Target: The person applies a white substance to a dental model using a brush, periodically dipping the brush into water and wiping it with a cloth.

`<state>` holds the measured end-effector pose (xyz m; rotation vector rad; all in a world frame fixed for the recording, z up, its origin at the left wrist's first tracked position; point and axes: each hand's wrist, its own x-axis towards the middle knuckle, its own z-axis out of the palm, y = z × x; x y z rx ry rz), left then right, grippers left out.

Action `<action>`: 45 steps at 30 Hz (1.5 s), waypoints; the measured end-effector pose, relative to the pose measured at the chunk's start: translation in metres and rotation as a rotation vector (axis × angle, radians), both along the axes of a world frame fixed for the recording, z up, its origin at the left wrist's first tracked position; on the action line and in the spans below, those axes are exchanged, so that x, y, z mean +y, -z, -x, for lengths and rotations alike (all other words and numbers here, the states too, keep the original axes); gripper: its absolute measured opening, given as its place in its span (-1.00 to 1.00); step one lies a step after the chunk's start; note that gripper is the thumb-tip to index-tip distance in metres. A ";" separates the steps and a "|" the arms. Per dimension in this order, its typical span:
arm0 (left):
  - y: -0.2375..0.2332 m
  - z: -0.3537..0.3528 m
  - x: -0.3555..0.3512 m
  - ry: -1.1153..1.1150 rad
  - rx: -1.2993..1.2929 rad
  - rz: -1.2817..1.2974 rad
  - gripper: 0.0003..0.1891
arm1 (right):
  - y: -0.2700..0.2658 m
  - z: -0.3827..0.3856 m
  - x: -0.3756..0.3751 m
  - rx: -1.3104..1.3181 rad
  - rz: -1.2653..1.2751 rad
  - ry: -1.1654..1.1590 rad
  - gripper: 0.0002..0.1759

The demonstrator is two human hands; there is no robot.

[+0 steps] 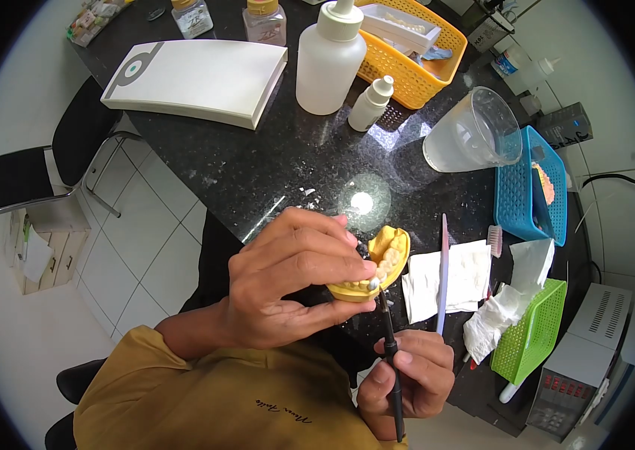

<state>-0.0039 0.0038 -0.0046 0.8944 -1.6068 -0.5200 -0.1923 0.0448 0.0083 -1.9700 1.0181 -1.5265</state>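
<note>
My left hand (295, 274) is closed around a yellow dental cast (401, 244), its fingers across the top and the thumb underneath. Pale teeth run along the arch, and one silvery tooth (374, 284) shows near the fingertips. In my right hand (422, 371) is a slim black pen-like tool (389, 337), pinched between thumb and fingers. Its thin tip points up and reaches the lower edge of the cast; the working end is too small to make out.
White folded tissue (422, 289) with a long lilac stick (444, 270) lies right of the cast. Beyond stand a clear cup (471, 131), a white squeeze bottle (330, 64), and yellow (448, 45), blue (512, 199) and green (531, 330) baskets. A white box (197, 79) sits far left.
</note>
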 end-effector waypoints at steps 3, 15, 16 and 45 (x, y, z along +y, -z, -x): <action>-0.003 0.004 -0.001 -0.053 0.058 -0.002 -0.57 | 0.000 -0.001 -0.001 0.014 -0.003 -0.004 -0.64; -0.003 0.004 -0.001 -0.053 0.046 0.001 -0.55 | -0.002 0.000 0.000 0.012 -0.003 -0.001 -0.63; -0.003 0.004 -0.001 -0.053 0.046 0.001 -0.55 | -0.003 -0.001 0.001 0.022 -0.012 -0.009 -0.63; -0.004 0.004 -0.003 -0.042 0.050 0.015 -0.56 | -0.003 -0.002 0.000 0.035 -0.021 -0.011 -0.63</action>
